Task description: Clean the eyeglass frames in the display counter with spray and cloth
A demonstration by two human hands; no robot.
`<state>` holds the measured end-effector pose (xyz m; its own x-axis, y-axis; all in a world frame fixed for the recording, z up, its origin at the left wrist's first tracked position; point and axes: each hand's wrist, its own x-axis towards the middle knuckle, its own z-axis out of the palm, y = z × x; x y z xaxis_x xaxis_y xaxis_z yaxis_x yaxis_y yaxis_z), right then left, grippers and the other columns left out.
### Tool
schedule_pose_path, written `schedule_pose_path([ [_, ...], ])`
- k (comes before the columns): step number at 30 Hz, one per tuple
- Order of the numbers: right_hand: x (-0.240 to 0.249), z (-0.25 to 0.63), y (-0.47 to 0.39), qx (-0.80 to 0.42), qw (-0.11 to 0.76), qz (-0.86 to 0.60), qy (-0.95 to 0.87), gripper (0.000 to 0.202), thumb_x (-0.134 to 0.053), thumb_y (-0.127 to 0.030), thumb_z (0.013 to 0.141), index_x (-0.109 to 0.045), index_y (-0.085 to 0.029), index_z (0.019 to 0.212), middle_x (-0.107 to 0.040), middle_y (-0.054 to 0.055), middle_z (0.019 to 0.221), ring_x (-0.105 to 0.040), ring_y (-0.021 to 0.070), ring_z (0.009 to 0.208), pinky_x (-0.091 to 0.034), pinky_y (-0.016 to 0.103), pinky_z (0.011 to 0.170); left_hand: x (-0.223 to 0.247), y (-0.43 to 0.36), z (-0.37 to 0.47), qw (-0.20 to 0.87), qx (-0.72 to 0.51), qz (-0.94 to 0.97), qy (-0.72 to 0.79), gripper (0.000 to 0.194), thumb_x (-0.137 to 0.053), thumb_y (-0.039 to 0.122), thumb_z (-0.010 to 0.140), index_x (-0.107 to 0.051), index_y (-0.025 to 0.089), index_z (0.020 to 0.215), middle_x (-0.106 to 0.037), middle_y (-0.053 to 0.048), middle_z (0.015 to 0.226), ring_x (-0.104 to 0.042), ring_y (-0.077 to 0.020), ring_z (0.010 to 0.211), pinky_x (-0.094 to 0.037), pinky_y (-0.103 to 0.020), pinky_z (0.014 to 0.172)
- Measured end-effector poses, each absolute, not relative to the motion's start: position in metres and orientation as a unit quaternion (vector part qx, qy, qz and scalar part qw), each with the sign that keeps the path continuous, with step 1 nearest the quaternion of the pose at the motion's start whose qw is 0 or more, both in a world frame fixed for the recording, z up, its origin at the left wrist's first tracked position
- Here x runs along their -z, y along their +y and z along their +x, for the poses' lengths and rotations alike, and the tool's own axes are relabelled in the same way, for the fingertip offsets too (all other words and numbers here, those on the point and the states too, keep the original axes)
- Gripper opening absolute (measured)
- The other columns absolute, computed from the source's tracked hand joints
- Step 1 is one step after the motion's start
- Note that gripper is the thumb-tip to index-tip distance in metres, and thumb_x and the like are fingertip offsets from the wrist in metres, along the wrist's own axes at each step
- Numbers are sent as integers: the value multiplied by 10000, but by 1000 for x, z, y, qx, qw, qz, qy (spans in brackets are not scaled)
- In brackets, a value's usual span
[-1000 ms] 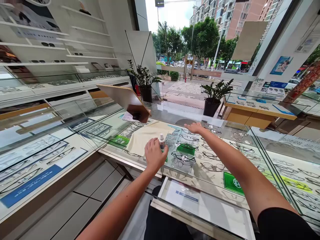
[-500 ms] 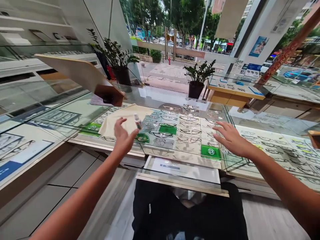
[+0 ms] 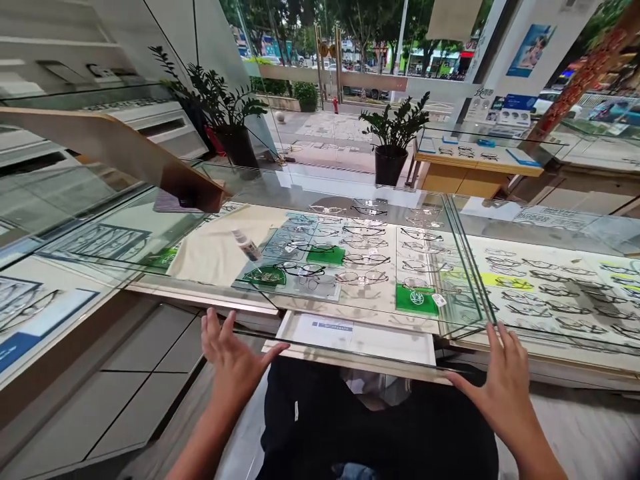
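Head view, and nearest to both hands is the open drawer, sitting between them at the near side of the counter: a shallow white box with straight walls, a pale front board and a flat sheet bearing a blue strip. Clear, thin-edged glass spans the counter above it.

The left hand is spread wide, fingers bent a little and pointing far, thumb stretched right toward the drawer's left front corner. The right hand is likewise open, fingers almost straight with their tips at the glass edge, thumb slanting left toward the drawer's right front corner. Neither has anything in its grasp; whether the thumbs press on glass or board, I can't tell from where I stand.

Farther left, a soft cream cloth lies in loose folds, with a small white-topped bottle at its right edge. Thin-rimmed eyeglasses fill the middle in rows, a glossy green card near their right end. Beyond, a smooth brown panel slants at far left, and a leafy plant stands in a dark, tapered pot.
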<state>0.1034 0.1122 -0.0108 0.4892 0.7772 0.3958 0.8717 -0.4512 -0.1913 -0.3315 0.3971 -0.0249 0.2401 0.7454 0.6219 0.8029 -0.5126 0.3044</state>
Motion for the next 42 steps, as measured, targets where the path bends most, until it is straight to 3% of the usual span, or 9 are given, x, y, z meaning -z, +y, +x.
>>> schedule_pose_path([
  [5,10,135,130,142,179,-837,-498,1238,-417,-962,828,-222,-90,1685,-295,295,1701,-244,544,1568,-287,741,1206,10,403,-315,53,374,-775,-506,1259,-741,833,748,-188,159,1657,-127,-314,1728,-60,-484,1647,-148,-704,1293],
  [14,3,169,161,147,148,-828,-521,1239,-384,-972,785,-344,-66,1630,-349,306,1669,-236,531,1586,-257,703,1231,-1,422,-289,49,369,-797,-476,1065,-805,647,827,-242,223,1625,-113,-275,1747,-70,-456,1656,-172,-693,1296],
  [26,8,178,181,135,155,-821,-532,1185,-285,-932,862,-322,-29,1628,-347,308,1661,-311,494,1556,-281,643,1256,-10,430,-264,17,358,-819,-449,806,-746,439,937,-296,207,1565,-153,-272,1739,-82,-425,1662,-213,-683,1282],
  [28,9,177,182,126,151,-830,-523,1156,-304,-911,879,-308,-39,1637,-349,300,1666,-347,481,1543,-319,619,1245,-27,431,-264,1,351,-839,-417,772,-745,429,933,-336,208,1550,-215,-250,1729,-139,-409,1655,-251,-651,1282],
  [30,10,176,181,119,150,-838,-511,1122,-321,-892,894,-312,-55,1642,-370,285,1666,-386,474,1524,-352,606,1229,-52,437,-265,-2,337,-859,-385,604,-718,404,947,-468,219,1464,-368,-206,1672,-280,-381,1611,-304,-601,1271],
  [32,9,174,181,117,154,-841,-506,1103,-338,-880,900,-316,-67,1646,-395,272,1660,-408,470,1513,-368,603,1221,-81,450,-263,8,321,-875,-363,288,-647,338,989,-628,225,1253,-578,-150,1497,-490,-328,1470,-391,-530,1221],
  [34,10,174,181,120,163,-837,-508,1097,-350,-875,899,-313,-76,1651,-414,266,1652,-415,469,1510,-372,609,1217,-104,470,-259,5,253,-908,-332,184,-593,305,1014,-698,218,1138,-694,-115,1299,-614,-287,1290,-477,-471,1129],
  [38,11,174,181,122,175,-832,-512,1074,-373,-853,906,-301,-89,1657,-434,263,1639,-430,474,1495,-383,624,1202,-123,508,-248,39,112,-950,-288,155,-654,264,965,-788,203,1015,-726,-118,1266,-616,-327,1250,-505,-505,1071],
  [42,15,175,181,129,178,-830,-513,1014,-388,-812,923,-298,-117,1657,-447,246,1634,-435,465,1488,-382,629,1200,-117,528,-240,62,66,-958,-273,175,-663,215,951,-817,216,869,-711,-94,1362,-590,-333,1305,-493,-493,1077],
])
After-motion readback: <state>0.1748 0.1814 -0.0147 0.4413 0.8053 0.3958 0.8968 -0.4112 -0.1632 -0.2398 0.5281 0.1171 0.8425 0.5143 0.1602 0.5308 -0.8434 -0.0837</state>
